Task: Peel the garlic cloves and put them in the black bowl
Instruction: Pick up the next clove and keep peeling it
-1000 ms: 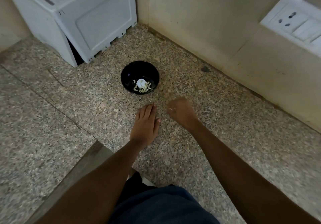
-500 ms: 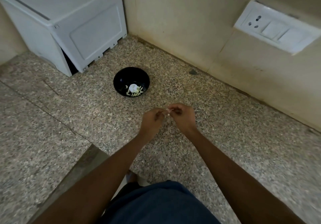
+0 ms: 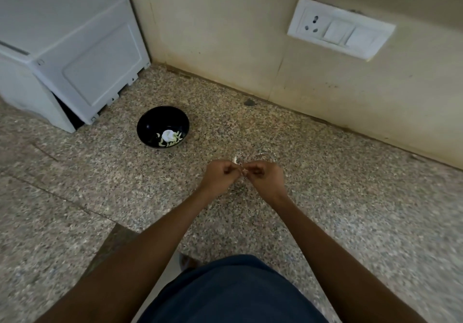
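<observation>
A black bowl [image 3: 162,127] stands on the speckled granite counter, with several pale peeled cloves and a white garlic piece [image 3: 168,136] in its near side. In front and to the right of the bowl, my left hand [image 3: 220,174] and my right hand [image 3: 266,175] meet fingertip to fingertip above the counter. Both pinch one small garlic clove [image 3: 236,161] between them; a bit of pale skin sticks up from it. Most of the clove is hidden by my fingers.
A white appliance [image 3: 67,47] stands at the back left, close behind the bowl. A beige wall runs along the back with a white socket and switch plate [image 3: 340,32]. Bits of garlic skin lie on the counter [image 3: 350,197] near my hands.
My left hand lay flat on the counter a second ago and has risen to join the right hand. Both now pinch the clove. The view has tilted up, showing more wall.
</observation>
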